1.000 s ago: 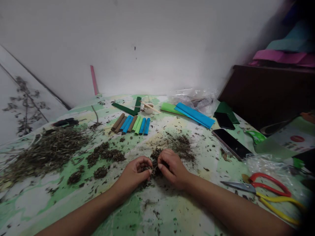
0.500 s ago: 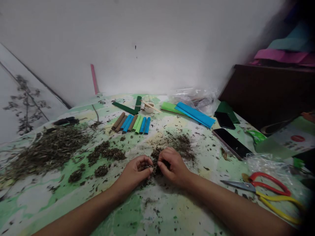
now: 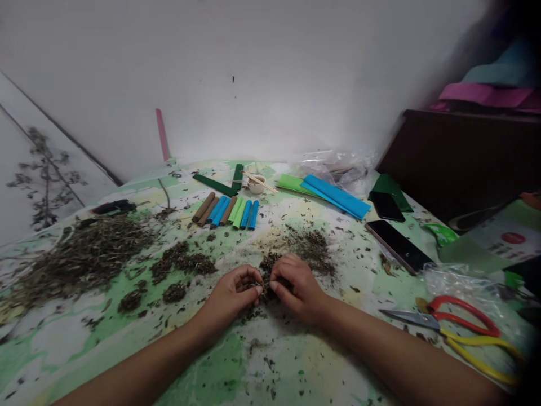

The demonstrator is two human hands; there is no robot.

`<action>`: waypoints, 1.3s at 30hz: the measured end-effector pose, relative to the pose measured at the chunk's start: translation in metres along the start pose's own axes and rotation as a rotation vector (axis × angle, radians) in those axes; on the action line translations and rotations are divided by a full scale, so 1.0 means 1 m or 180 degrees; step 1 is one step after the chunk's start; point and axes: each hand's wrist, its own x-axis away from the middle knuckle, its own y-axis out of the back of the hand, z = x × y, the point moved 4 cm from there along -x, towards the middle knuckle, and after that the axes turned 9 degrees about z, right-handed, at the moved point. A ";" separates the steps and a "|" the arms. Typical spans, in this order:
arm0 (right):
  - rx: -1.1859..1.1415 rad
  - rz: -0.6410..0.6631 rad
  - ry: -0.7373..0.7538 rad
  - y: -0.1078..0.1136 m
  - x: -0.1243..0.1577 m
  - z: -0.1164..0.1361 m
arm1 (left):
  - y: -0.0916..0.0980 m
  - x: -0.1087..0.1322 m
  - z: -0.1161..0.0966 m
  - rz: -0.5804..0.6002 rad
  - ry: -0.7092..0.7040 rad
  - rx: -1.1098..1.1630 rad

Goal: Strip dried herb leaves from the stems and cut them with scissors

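Observation:
My left hand (image 3: 237,290) is closed, its thumb and fingers curled round a bit of dried herb. Just to its right, my right hand (image 3: 296,285) is closed as well, fingertips pinching dried herb over the same small heap. That heap of crumbled dried herb (image 3: 269,261) lies between and behind both hands, partly hidden by them. Finer crumbs (image 3: 315,251) spread beyond my right hand. Small clumps of crumbled herb (image 3: 181,262) rest to the left of my left hand. Farther left is a large pile of dried leaves and stalks (image 3: 84,254).
Brown, blue and green rolled tubes (image 3: 226,211) lie in a row behind the hands. A small cup (image 3: 256,185) with sticks across it, folded blue paper (image 3: 336,196), two phones (image 3: 399,245), and scissors (image 3: 439,321) with red and yellow handles are on the patterned tablecloth (image 3: 211,361).
Both hands stay in nearly the same place over the herb heap, with only slight finger movement. The things around them have not moved.

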 end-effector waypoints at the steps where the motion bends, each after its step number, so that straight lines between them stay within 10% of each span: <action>1: -0.0024 -0.0020 -0.0017 0.000 0.000 -0.001 | 0.000 0.000 0.000 0.0007 0.0002 -0.0001; 39: 0.0069 0.0065 0.0158 -0.001 0.000 0.002 | -0.002 0.000 0.004 0.0369 0.0112 -0.0175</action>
